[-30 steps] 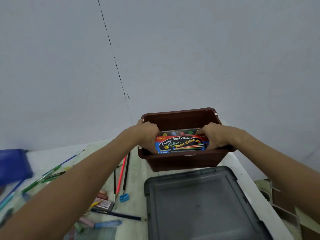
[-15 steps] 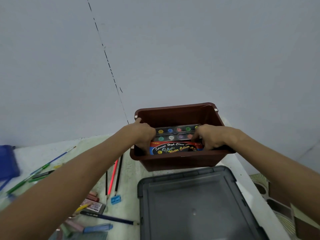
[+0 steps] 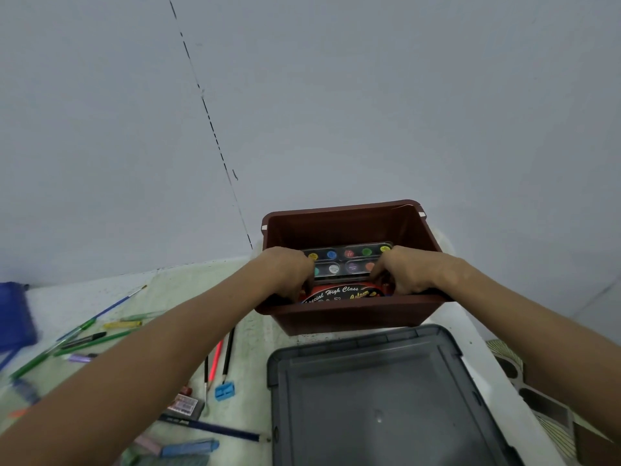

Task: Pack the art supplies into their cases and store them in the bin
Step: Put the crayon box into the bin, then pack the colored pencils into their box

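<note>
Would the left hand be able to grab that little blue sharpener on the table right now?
Probably not at once: the left hand is down in the brown bin, gripping the paint set. Nothing covers the blue sharpener, so once freed it looks reachable.

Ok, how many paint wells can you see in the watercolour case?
8 show: five in the back row, three in the front row of the case inside the bin. Hands may hide more.

The table (image 3: 255, 334) bears a brown bin (image 3: 349, 317), grey lid (image 3: 376, 398), pencils (image 3: 228, 351).
</note>
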